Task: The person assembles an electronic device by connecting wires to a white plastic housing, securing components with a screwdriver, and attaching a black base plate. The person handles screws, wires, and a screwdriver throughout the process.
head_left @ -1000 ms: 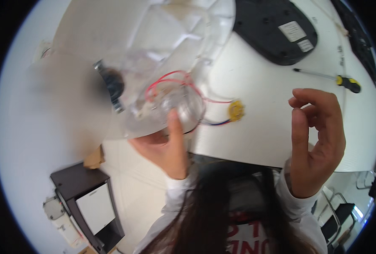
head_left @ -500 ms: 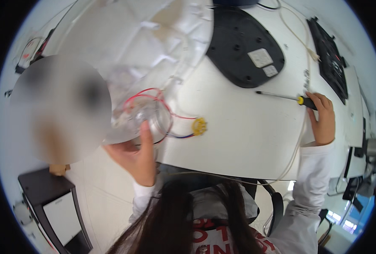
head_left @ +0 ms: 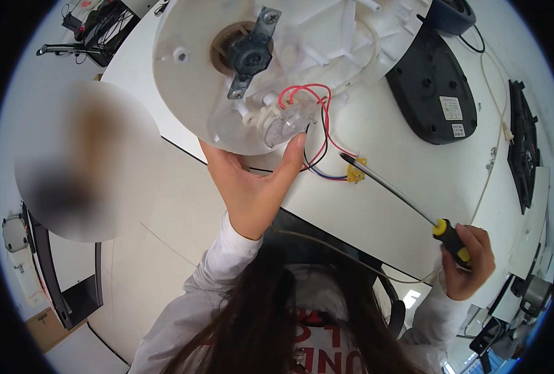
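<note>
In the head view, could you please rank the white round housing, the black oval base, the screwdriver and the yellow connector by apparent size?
1. White round housing, though it is held up nearest the camera, which enlarges it.
2. Black oval base.
3. Screwdriver.
4. Yellow connector.

Screwdriver (head_left: 401,198) right of housing (head_left: 277,62)
</note>
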`<state>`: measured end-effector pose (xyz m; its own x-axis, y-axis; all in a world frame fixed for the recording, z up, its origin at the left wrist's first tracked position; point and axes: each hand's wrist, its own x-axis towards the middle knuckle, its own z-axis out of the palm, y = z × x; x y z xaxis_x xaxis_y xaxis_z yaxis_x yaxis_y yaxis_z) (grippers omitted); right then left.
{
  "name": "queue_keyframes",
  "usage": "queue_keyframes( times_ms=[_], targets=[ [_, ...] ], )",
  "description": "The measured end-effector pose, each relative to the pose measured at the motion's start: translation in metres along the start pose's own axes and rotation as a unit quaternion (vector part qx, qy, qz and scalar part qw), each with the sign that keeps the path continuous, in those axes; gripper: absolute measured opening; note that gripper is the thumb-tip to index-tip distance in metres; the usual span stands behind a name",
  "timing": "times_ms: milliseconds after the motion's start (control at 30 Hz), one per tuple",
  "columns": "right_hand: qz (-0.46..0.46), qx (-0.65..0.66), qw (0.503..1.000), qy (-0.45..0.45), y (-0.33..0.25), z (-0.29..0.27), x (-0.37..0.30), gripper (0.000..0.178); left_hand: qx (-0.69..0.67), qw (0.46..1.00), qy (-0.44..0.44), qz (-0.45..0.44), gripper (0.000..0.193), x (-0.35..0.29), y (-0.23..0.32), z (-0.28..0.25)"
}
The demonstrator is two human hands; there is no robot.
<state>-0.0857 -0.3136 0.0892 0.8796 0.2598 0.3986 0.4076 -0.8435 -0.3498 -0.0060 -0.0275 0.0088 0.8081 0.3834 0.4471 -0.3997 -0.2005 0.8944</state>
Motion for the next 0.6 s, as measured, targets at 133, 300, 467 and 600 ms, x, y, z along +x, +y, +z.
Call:
queue_keyframes(
  times_ms=[133, 300, 467, 600],
  targets=[
    [0.033, 0.037, 0.998, 0.026, -0.005, 0.024, -0.007, 0.049, 0.009, 1.0, -0.013, -0.003, 0.07, 0.001, 0.0, 0.002],
    [0.058, 0.071, 0.996, 0.003, -0.012, 0.039, -0.007, 0.048, -0.004, 1.0, -0.009, 0.007, 0.07, 0.001, -0.001, 0.001],
    [0.073, 0.069, 0.995, -0.002, -0.018, 0.041, -0.003, 0.049, 0.006, 1.0, -0.002, 0.016, 0.071, 0.0, -0.002, 0.0],
    [0.078, 0.076, 0.994, -0.009, -0.016, 0.042, -0.005, 0.048, 0.012, 1.0, -0.005, 0.019, 0.071, 0.001, -0.002, -0.001]
  ],
)
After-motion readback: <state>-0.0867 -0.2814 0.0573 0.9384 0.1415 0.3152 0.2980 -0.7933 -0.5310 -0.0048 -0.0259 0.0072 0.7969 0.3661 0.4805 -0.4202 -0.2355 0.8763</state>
